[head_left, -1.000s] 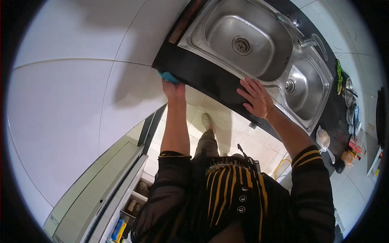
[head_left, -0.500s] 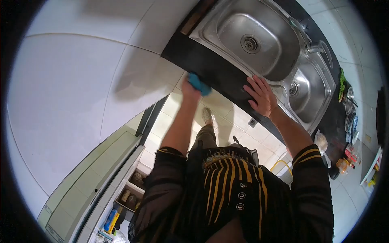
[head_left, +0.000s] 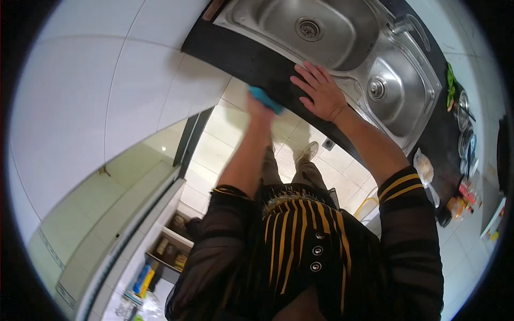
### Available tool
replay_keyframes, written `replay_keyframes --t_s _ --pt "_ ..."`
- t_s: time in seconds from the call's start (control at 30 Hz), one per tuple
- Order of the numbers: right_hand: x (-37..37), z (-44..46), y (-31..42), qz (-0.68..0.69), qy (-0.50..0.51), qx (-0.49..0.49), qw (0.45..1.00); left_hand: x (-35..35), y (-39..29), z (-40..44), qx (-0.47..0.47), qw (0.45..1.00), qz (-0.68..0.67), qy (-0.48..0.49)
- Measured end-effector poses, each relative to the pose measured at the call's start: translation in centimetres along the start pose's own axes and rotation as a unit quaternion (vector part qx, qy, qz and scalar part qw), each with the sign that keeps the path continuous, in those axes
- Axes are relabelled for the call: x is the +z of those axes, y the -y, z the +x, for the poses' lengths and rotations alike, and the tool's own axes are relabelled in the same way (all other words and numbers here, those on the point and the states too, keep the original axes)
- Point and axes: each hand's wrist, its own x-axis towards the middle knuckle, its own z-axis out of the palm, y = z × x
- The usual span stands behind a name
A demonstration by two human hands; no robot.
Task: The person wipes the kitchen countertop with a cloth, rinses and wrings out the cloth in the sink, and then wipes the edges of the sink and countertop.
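My left hand (head_left: 259, 108) is closed around a teal cloth (head_left: 266, 99) at the front edge of the black countertop (head_left: 235, 56). Motion blur softens the hand and cloth, and whether the cloth presses on the edge I cannot tell. Fingers spread, my right hand (head_left: 323, 96) lies flat on the counter's front strip, its fingertips by the rim of the steel double sink (head_left: 342, 72). No object shows under or in that hand. Both basins of the sink hold nothing visible except their drains (head_left: 309, 29).
A faucet (head_left: 409, 27) stands behind the sink. To the right are green vegetables (head_left: 451, 85), bowls (head_left: 462, 109), a plastic bag (head_left: 423, 166) and bottles (head_left: 458, 206). White tiled wall (head_left: 80, 75) borders the left, with an open shelf unit (head_left: 168, 249) at lower left.
My left hand and the cloth have moved right along the counter edge. My right hand stays at the same place by the sink. The view has shifted, and both shoes now show.
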Motion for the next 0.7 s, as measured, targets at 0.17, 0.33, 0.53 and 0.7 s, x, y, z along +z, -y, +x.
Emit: replay_keyframes --t_s 0.17,0.33,0.53,0.7 --pt "0.2 0.0 0.0 -0.016 -0.029 -0.006 0.999 -2.7 17.9 -10.0 -0.150 0.972 0.098 -0.154" --pt "0.4 -0.2 -0.1 -0.006 -0.031 -0.004 0.999 -3.7 15.5 -8.1 -0.237 0.960 0.068 -0.134" --pt "0.5 -0.2 -0.3 -0.011 -0.028 0.004 1.000 -3.5 -5.7 3.7 0.016 0.997 0.057 -0.041" --pt "0.8 -0.5 -0.7 0.000 -0.037 0.005 0.999 1.4 -3.8 1.7 0.092 0.995 -0.003 -0.038"
